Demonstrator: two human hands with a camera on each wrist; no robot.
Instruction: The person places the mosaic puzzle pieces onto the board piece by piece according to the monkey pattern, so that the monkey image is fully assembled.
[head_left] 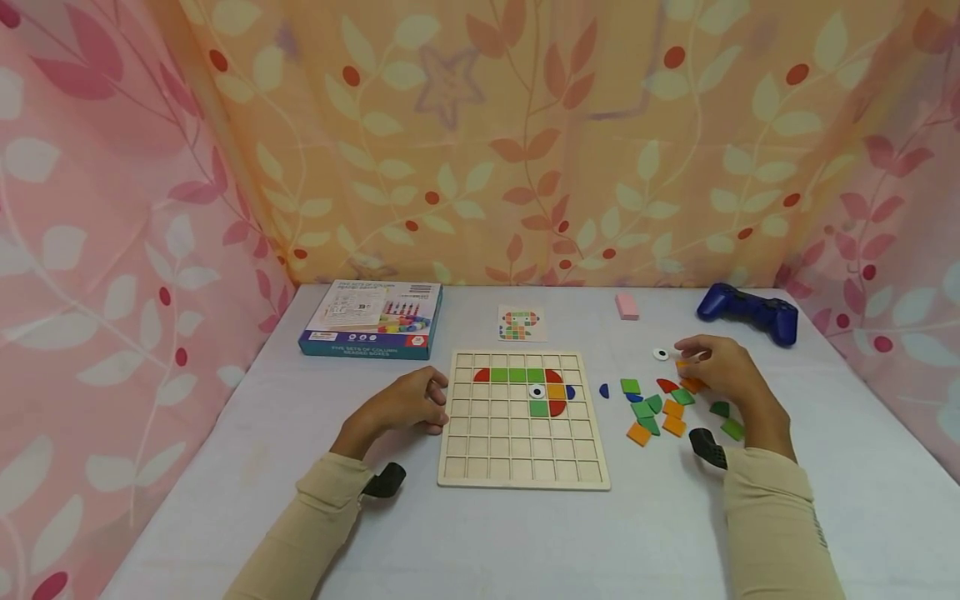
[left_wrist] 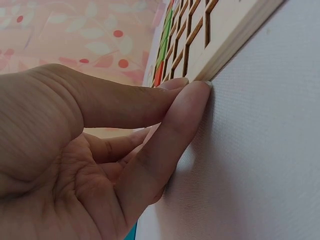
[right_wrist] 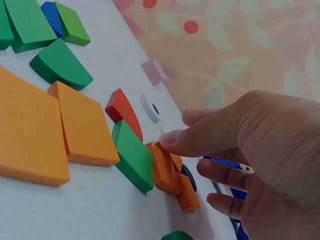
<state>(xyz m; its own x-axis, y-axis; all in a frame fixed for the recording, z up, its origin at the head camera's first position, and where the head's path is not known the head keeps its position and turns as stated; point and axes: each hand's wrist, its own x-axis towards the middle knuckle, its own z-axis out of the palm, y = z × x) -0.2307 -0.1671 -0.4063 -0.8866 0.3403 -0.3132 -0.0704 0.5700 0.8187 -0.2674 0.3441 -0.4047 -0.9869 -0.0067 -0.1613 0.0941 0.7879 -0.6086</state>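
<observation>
A wooden grid board (head_left: 517,483) lies flat, with red, green and orange tiles and a round eye tile (head_left: 537,391) set in its upper cells. At the board's left edge, my left hand (head_left: 408,402) pinches the rim between thumb and index finger, as the left wrist view shows. My right hand (head_left: 720,367) is over the far side of the loose tiles. Its thumb (right_wrist: 175,142) touches the top of an orange tile (right_wrist: 166,170) in a small cluster, while the other fingers are spread apart. Beside them lie a green tile (right_wrist: 132,155) and a red quarter-round tile (right_wrist: 122,112).
A picture card (head_left: 522,323) lies behind the board, with a pink block (head_left: 627,307) to its right. At the back left is a boxed game (head_left: 372,321); a blue game controller (head_left: 747,313) lies at the back right. Loose blue half-rounds (head_left: 604,391) sit right of the board.
</observation>
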